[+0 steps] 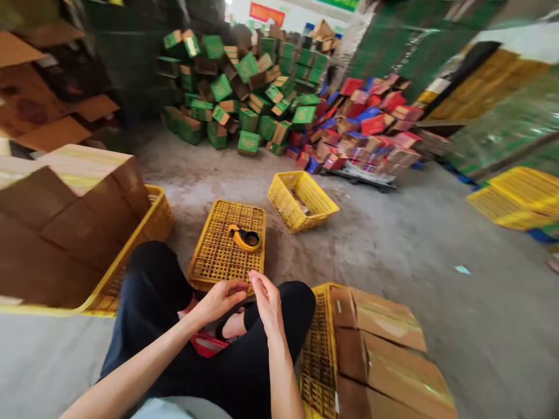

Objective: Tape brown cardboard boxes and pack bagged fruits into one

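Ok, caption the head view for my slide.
Left hand and right hand, close together, near a yellow crate bearing an orange-and-black tool.

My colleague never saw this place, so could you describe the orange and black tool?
Beyond the person's knees stands a flat yellow lattice crate. On it rests the tool, perhaps a tape dispenser. Its curved orange body and black ring set it apart from the open crate at right.

Messy heap of green boxes (248,142) way past the right hand (267,299), red boxes (372,125) ahead and right of it, yellow crates (519,195) way off right.
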`<action>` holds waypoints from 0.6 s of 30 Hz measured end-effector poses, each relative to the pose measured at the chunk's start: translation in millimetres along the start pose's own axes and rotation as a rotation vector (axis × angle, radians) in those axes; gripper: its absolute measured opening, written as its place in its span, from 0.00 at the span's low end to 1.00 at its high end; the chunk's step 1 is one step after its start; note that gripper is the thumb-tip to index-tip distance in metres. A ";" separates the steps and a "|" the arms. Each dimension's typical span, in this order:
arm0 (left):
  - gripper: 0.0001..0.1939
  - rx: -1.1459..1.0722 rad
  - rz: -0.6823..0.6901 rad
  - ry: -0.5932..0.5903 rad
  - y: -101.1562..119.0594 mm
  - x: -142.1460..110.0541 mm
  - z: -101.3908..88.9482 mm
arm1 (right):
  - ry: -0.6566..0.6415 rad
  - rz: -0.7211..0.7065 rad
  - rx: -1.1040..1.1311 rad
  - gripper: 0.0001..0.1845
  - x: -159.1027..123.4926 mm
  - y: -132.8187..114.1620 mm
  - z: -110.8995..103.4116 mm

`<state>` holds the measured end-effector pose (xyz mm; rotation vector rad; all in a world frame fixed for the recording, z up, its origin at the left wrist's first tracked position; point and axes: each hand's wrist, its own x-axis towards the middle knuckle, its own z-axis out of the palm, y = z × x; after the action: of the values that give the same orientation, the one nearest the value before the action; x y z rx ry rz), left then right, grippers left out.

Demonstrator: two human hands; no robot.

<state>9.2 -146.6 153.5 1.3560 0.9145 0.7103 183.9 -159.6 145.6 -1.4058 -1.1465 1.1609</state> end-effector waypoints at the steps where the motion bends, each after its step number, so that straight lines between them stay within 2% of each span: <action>1: 0.22 0.031 -0.025 -0.005 -3.8 3.2 10.0 | 0.051 0.017 0.028 0.28 -9.4 8.5 -16.3; 4: 0.22 0.090 -0.073 -0.050 -13.9 14.7 40.8 | 0.274 0.068 0.121 0.31 -39.9 36.3 -72.4; 7: 0.25 0.099 -0.066 -0.148 -16.2 27.0 75.6 | 0.596 0.122 0.159 0.34 -81.0 67.2 -139.0; 11: 0.27 0.107 -0.081 -0.310 -14.8 36.8 123.2 | 0.978 0.199 -0.036 0.38 -158.5 106.9 -226.1; 15: 0.29 0.115 -0.144 -0.433 -25.4 36.7 172.0 | 1.217 0.301 -0.336 0.44 -239.2 130.7 -289.9; 18: 0.34 0.105 -0.201 -0.536 -35.2 30.1 215.1 | 1.334 0.330 -0.408 0.48 -280.0 132.9 -328.8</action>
<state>207.8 -231.2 110.6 1.4259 0.6463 0.1282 490.4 -484.1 75.1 -2.1690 -0.1604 -0.0232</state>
